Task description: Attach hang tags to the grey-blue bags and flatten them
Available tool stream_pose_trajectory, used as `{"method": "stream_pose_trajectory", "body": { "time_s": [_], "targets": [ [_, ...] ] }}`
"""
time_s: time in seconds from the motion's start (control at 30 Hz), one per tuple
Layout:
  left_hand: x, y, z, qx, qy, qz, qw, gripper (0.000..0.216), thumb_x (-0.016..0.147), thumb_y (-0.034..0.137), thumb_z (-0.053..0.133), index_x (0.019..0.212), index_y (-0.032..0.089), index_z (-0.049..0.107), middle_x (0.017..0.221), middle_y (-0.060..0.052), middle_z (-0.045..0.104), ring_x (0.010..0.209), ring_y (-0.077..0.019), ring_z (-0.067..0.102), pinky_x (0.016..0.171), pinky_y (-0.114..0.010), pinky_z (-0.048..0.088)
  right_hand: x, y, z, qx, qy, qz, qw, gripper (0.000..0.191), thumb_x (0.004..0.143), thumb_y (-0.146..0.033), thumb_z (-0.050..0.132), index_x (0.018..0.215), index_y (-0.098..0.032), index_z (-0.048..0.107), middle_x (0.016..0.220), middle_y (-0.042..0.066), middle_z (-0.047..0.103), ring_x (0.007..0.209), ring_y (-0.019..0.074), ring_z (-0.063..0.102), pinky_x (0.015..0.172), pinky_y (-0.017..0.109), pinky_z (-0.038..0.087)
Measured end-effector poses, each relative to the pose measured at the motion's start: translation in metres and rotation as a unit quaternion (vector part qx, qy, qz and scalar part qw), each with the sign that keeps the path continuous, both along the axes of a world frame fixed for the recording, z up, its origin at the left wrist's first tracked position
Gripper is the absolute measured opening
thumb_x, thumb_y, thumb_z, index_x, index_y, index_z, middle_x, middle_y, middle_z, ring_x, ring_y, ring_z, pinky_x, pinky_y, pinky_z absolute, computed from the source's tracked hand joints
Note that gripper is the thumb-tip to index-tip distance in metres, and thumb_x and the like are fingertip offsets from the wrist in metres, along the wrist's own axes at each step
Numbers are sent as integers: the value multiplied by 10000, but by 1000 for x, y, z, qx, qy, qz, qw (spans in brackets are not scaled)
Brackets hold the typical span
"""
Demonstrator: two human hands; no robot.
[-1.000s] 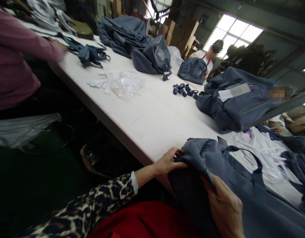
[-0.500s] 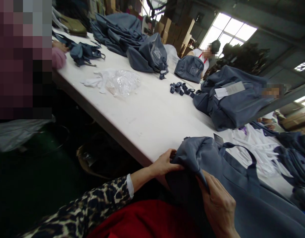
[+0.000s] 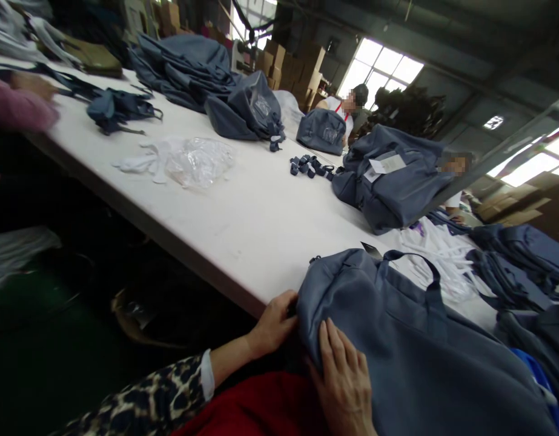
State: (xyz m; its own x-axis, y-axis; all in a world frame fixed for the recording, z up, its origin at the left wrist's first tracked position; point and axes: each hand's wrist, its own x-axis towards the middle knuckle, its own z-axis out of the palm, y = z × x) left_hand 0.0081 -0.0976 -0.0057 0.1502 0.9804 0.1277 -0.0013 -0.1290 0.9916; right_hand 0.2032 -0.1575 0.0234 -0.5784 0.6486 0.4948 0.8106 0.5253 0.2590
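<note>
The grey bag (image 3: 397, 327) lies flat at the near edge of the white table (image 3: 243, 218), its near end hanging over that edge toward the person's lap. It looks closed, and what is inside cannot be told. The left hand (image 3: 274, 324) has its fingers curled round the bag's near-left corner, right at the table edge, gripping the cloth. The right hand (image 3: 345, 378) lies palm down on the bag with fingers stretched out and a little apart — holding nothing, only pressing. The carry handle (image 3: 436, 287) arches up on the bag's far side. Beyond it sits a fuller tagged bag (image 3: 388, 181), with small strap pieces (image 3: 309, 166) just beside it, and a crumpled clear wrapper (image 3: 192, 160) lies further left. Between the wrapper and the grey bag the tabletop is bare along the near edge — while white strips (image 3: 438, 254) crowd the bag's far right.
</note>
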Motion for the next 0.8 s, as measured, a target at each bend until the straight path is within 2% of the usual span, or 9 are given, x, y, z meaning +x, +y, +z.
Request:
{"method": "stream_pose_trajectory", "body": {
  "time_s": [0.13, 0.23, 0.33, 0.4, 0.47, 0.53, 0.63, 0.7, 0.8],
  "targets": [
    [-7, -20, -7, -29, -16, -27, 999, 150, 813, 305, 626, 806, 163, 579, 799, -1, 589, 757, -153, 495, 680, -247, 406, 3, -21, -31, -13, 22, 2, 1000, 537, 995, -293, 435, 1517, -184, 373, 1366, 108, 612, 1169, 269, 602, 875, 394, 413],
    [-6, -23, -1, -61, -92, -48, 993, 214, 820, 362, 652, 869, 161, 599, 838, -24, 622, 810, -178, 543, 731, -266, 446, 10, -24, -35, -28, 41, -18, 999, 566, 979, -226, 433, 1537, -252, 334, 1401, 74, 584, 1220, 276, 581, 883, 402, 396],
    [1, -9, 22, -55, -86, -34, 994, 231, 805, 377, 670, 833, 163, 587, 794, -18, 602, 776, -165, 529, 690, -248, 431, 21, -13, -8, -46, 49, -15, 998, 618, 961, -156, 422, 1556, -250, 283, 1431, 71, 556, 1274, 271, 547, 925, 394, 399],
    [9, 12, 39, -25, -57, -20, 998, 215, 785, 352, 672, 783, 169, 560, 747, 8, 560, 722, -140, 499, 642, -232, 401, 26, 4, 17, -44, 71, -2, 997, 638, 955, -116, 412, 1561, -244, 262, 1414, 69, 574, 1278, 245, 546, 968, 374, 403],
    [16, 42, 49, 10, -43, 0, 999, 185, 751, 314, 671, 767, 176, 548, 735, 30, 532, 699, -122, 481, 626, -222, 392, 27, 25, 34, -34, 90, -4, 995, 631, 951, -83, 413, 1551, -235, 289, 1407, 67, 582, 1280, 221, 545, 1004, 354, 401],
    [19, 72, 46, 22, -38, 18, 999, 159, 699, 272, 670, 731, 177, 545, 718, 38, 523, 687, -114, 477, 613, -213, 398, 24, 46, 34, -22, 77, -16, 997, 571, 950, -69, 411, 1503, -211, 390, 1408, 76, 580, 1271, 222, 553, 994, 342, 409],
    [9, 106, 25, -9, -22, 42, 999, 157, 672, 257, 655, 660, 175, 523, 634, 35, 508, 619, -109, 479, 560, -211, 398, 16, 68, 8, -18, 24, -29, 999, 489, 945, -46, 383, 1390, -177, 537, 1376, 100, 603, 1232, 252, 583, 941, 364, 420],
    [-6, 115, 11, -23, -14, 78, 997, 156, 713, 289, 638, 699, 175, 533, 634, 27, 521, 600, -111, 495, 551, -217, 408, 13, 74, -12, -27, 14, -31, 999, 490, 940, -36, 385, 1379, -178, 549, 1381, 104, 599, 1244, 266, 574, 951, 387, 408],
    [-23, 105, 0, -17, -9, 127, 992, 171, 770, 319, 632, 839, 175, 570, 788, -8, 592, 690, -121, 547, 607, -230, 453, 18, 75, -27, -43, 56, -17, 997, 534, 938, -26, 393, 1430, -205, 496, 1413, 81, 574, 1303, 258, 529, 1011, 399, 384]
  ]
}}
